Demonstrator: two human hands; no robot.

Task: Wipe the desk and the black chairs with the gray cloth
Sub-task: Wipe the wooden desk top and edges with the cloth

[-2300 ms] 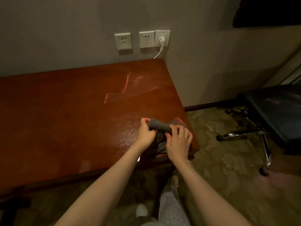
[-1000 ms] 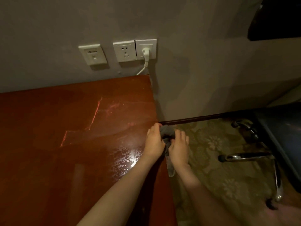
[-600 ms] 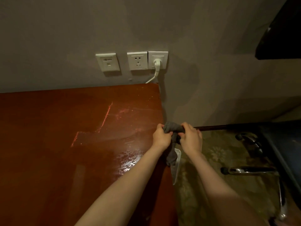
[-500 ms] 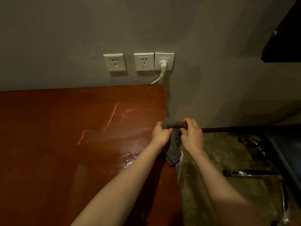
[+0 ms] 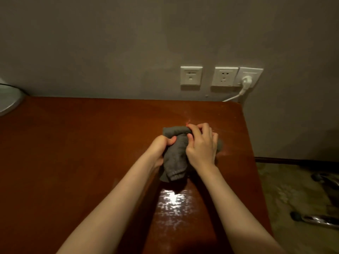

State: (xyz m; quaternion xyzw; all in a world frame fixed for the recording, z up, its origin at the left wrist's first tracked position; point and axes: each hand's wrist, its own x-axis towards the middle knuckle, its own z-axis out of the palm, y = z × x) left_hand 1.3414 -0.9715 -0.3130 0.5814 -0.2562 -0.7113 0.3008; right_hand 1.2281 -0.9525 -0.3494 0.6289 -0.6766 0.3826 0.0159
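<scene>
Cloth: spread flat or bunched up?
Bunched: the left hand and right hand grip the cloth as a rumpled wad over the desk.

gray cloth [image 5: 176, 153] carried from desk [image 5: 91, 153] edge to over its top

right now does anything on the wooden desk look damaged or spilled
Yes. The glossy brown wooden desk shows blotchy whitish streaks in the glare on the near side of the bunched gray cloth, which the left hand and right hand grip; wet or residue, I cannot tell. A faint reddish scuff shows beyond the cloth.
</scene>
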